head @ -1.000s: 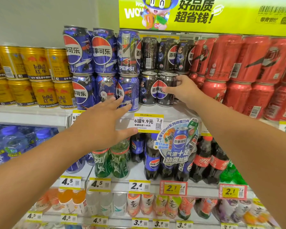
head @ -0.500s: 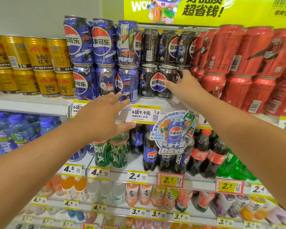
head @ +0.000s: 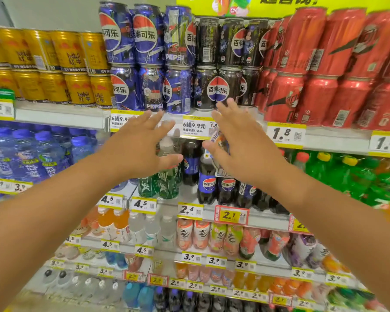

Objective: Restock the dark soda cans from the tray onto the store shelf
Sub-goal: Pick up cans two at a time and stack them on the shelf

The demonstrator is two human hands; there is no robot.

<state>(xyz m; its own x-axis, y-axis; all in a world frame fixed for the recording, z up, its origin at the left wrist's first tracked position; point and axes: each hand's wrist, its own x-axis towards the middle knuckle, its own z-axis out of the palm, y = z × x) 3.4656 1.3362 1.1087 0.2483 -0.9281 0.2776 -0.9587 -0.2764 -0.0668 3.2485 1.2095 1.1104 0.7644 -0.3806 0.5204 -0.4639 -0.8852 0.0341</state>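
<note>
Dark soda cans (head: 221, 86) stand two layers high on the top shelf (head: 324, 137), between blue cans and red cans. My left hand (head: 142, 145) hovers below the blue cans with fingers spread, holding nothing. My right hand (head: 241, 143) is just below the front dark cans, fingers straight and spread, fingertips near the shelf edge, also holding nothing. No tray is in view.
Blue cola cans (head: 144, 59) and gold energy-drink cans (head: 54, 66) fill the left of the shelf, red cans (head: 324, 70) the right. Price tags (head: 195, 128) line the shelf edge. Lower shelves hold water, cola and green soda bottles (head: 338, 174).
My right hand has let go of the dark can on the shelf and drawn back and down. My left hand stays open near the shelf edge. The camera has moved closer and tilted down.
</note>
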